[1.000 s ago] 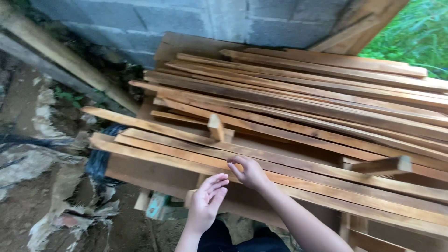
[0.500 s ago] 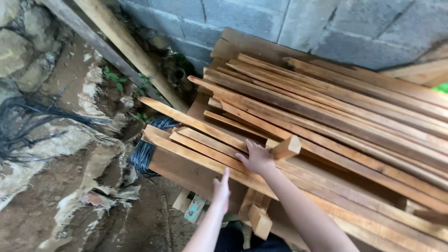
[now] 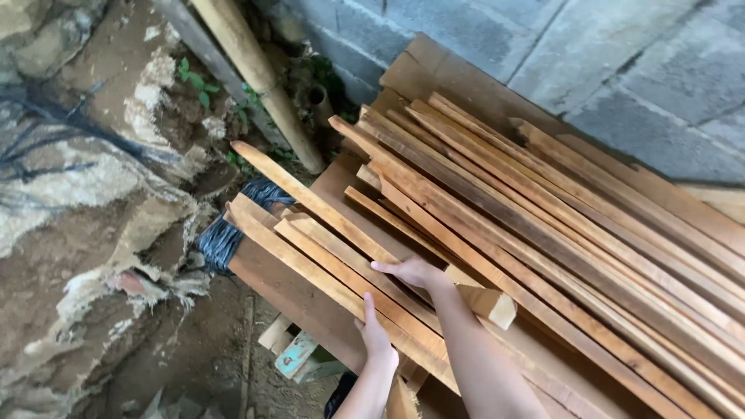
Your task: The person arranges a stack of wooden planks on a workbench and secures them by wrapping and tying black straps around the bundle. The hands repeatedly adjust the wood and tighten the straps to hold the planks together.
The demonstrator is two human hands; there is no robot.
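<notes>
Right hand (image 3: 415, 271): flat, fingers spread on a slat (image 3: 326, 208) — pressing, not gripping.
Left hand (image 3: 375, 340): open against the near plank's (image 3: 310, 273) edge, seemingly steadying it.
Stack (image 3: 559, 233): slats lean rightward along the block wall (image 3: 621, 70).

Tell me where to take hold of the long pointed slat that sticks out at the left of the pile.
Probably grip the pointed slat at its free tip, coming from the left: that end overhangs the board pile, while the right hand covers its near end.
</notes>
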